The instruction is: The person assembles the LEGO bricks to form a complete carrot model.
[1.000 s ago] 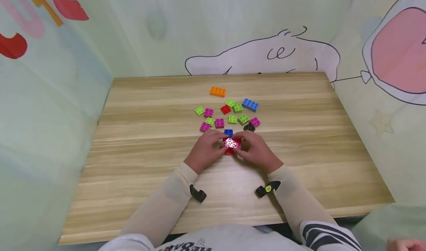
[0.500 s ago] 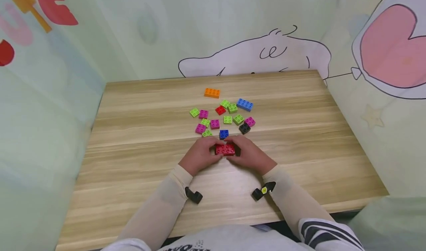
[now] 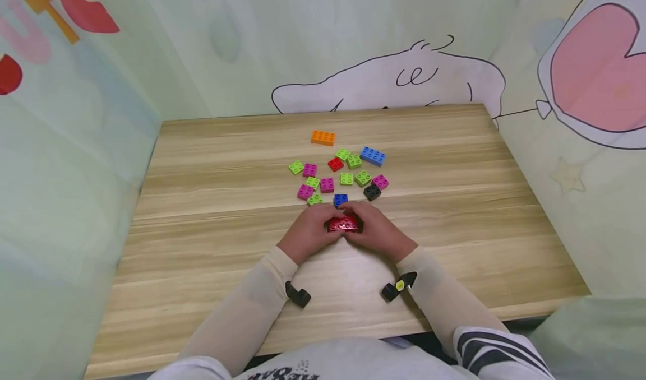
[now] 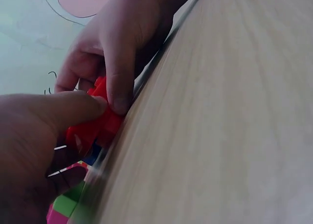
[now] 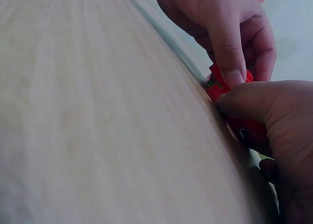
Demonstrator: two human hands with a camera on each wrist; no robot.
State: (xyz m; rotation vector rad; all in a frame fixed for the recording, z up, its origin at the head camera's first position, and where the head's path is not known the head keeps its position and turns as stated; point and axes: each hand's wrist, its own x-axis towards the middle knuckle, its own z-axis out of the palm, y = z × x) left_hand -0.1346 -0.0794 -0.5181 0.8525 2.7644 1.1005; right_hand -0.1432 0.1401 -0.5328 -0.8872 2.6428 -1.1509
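Both hands hold a long red toy brick [image 3: 344,224] between them, its studs facing up. The left hand [image 3: 309,230] grips its left end and the right hand [image 3: 379,228] its right end, thumbs on the near side. In the left wrist view, the right thumb presses on the red brick [image 4: 108,128] close over the table, beside the left thumb. Another red part shows under the long brick there; the head view hides it. Just beyond the fingers lies a small dark blue brick [image 3: 340,199].
Loose bricks lie beyond the hands: several lime green [image 3: 346,179], several magenta [image 3: 327,185], a small red one [image 3: 335,164], a black one [image 3: 372,192], a long blue one [image 3: 373,156] and a long orange one [image 3: 323,138]. The wooden table [image 3: 212,228] meets printed curtains behind.
The long red brick was tilted above a small red brick; it now sits level, hiding that one in the head view. A green brick by the left hand has come into sight.
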